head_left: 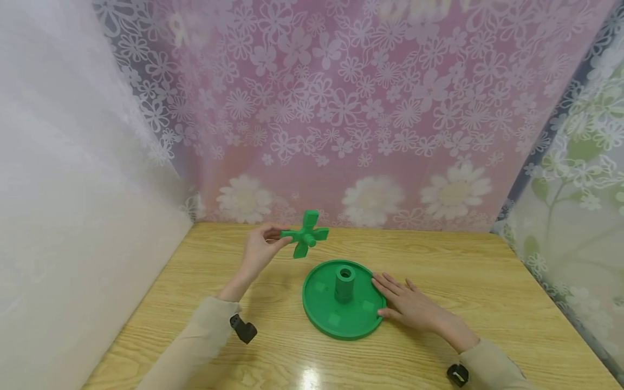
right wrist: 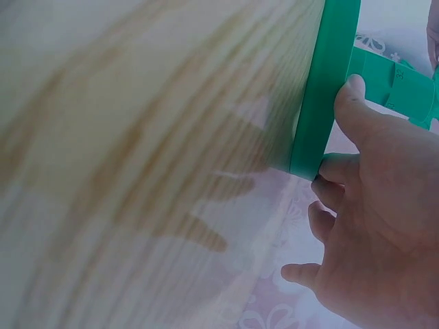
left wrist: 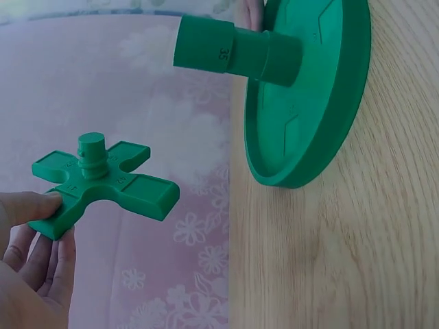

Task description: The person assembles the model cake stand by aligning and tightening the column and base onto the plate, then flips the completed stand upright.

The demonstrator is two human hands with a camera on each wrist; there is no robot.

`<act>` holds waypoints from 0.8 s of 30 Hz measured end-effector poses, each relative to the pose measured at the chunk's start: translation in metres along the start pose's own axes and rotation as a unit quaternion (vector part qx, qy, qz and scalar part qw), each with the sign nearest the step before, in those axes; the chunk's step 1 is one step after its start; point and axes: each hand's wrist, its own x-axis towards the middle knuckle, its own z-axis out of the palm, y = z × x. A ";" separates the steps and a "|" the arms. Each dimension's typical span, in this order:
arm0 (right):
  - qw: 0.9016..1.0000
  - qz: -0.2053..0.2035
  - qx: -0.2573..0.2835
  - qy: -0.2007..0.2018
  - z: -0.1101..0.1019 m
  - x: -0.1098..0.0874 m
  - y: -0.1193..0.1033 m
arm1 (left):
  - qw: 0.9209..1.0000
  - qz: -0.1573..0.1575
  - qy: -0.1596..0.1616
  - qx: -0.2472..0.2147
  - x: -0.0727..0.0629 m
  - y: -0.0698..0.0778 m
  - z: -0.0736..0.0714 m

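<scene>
Here you are with your left hand (head_left: 259,252) at the 9 o'clock side of a green four-armed cross (left wrist: 147,195), pinching one arm of it, thumb on the face and fingers curled behind: a narrow, sure grip. The cross hangs in the air, off at 11 o'clock from the big green disc (head_left: 322,311), well apart from it and above the table (head_left: 234,346). And look at that shape! Blocky arms with rounded inner corners, shallow rectangular panels sunk into their faces, small markings near the hub, and a stubby ringed peg (left wrist: 92,154) standing out of the middle.

Down to your right hand (head_left: 411,307), spread wide, fingers nearly straight and touching the disc's rim between 2 and 4 o'clock, thumb at the lower end. That disc lies flat, smooth and matte like plastic, a low wall running right round it and pale square patches across its floor. Dead centre rises a stepped, round post (head_left: 344,287), hollow at the top, with "35" on its side.

Under it all, yellowish wood grain with a glossy glint at 6 o'clock; behind, at 12, pink cloth (head_left: 317,108) covered in white flowers.
</scene>
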 end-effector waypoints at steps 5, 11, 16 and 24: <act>1.000 0.000 -0.003 0.003 0.001 0.000 0.000 | 1.000 0.028 0.003 0.005 -0.002 0.009 0.007; 1.000 -0.001 -0.005 0.004 -0.001 0.000 -0.002 | 0.997 0.073 -0.001 0.008 -0.004 0.014 0.017; 1.000 -0.002 -0.004 0.003 -0.001 0.000 -0.002 | 0.993 0.119 -0.011 0.015 -0.006 0.018 0.028; 1.000 0.000 -0.001 0.001 -0.004 0.000 -0.004 | 0.986 0.158 -0.043 0.015 -0.011 0.022 0.045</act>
